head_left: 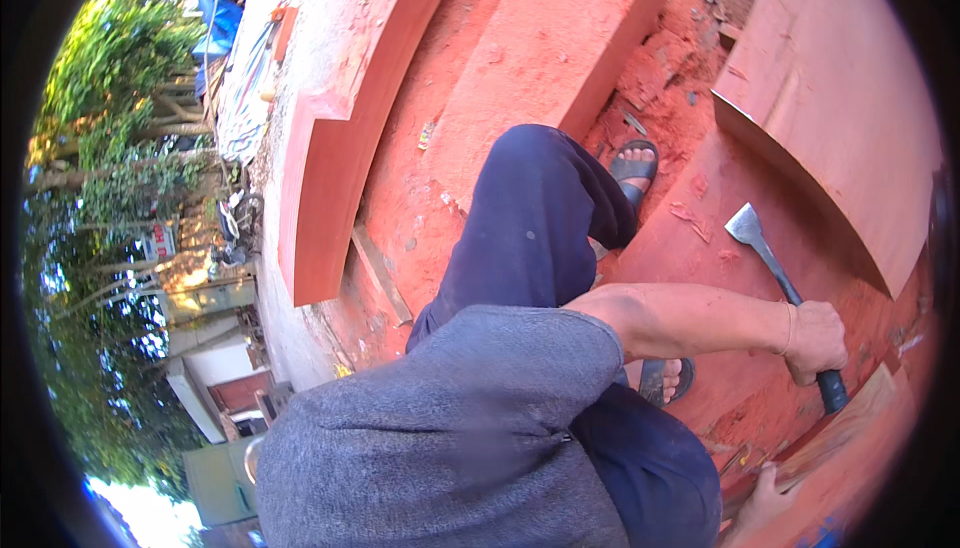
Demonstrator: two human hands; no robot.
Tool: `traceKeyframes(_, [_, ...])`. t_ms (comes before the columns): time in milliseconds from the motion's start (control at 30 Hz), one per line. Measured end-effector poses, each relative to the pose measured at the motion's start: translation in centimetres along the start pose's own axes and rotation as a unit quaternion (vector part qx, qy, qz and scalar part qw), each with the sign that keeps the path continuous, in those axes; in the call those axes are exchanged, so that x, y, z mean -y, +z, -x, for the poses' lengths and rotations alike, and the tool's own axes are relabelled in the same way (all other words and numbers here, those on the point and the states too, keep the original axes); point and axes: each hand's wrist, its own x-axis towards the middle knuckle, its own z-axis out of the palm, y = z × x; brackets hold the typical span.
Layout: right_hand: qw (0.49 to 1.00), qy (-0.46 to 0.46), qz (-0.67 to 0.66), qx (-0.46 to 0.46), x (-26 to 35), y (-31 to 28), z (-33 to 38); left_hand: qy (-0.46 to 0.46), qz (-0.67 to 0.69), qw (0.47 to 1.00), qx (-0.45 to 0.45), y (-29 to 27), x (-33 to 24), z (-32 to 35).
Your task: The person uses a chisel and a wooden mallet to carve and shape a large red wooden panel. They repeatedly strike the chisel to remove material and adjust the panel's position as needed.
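My left hand (815, 338) is closed round the dark handle of a broad chisel (765, 250). Its flared steel blade points up and to the left, over a flat reddish wood surface (690, 238). The handle's butt end sticks out below the hand. At the lower right, my right hand (765, 501) is partly cut off by the picture's edge. Its thumb and fingers rest round the near end of a wooden board (845, 426); some fingers are hidden. Beyond the blade stands a large curved piece of reddish wood (830, 98), its edge (790, 163) facing the chisel.
Long reddish beams (345, 148) and a thick timber block (545, 48) lie to the upper left. My sandaled feet (635, 170) stand amid red sawdust and shavings. A small wood strip (380, 273) lies by my knee. Trees (110, 208) and a blue tarp (215, 8) are at the far left.
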Motion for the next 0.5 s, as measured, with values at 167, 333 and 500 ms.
traceKeyframes(167, [0.982, 0.042, -0.184, 0.02, -4.5, 4.2, -2.0, 0.017, -0.082, 0.993, 0.086, -4.1, 0.3, 0.9])
traceKeyframes(333, [0.907, 0.118, -0.402, 0.043, -1.5, 8.4, -3.3, 0.02, -0.095, 0.995, 0.02, -11.2, 1.4, 1.5])
traceKeyframes(500, [0.92, 0.031, -0.389, 0.033, 8.2, 7.7, -4.5, 0.07, 0.031, 0.988, -0.137, -18.3, -1.2, 3.1])
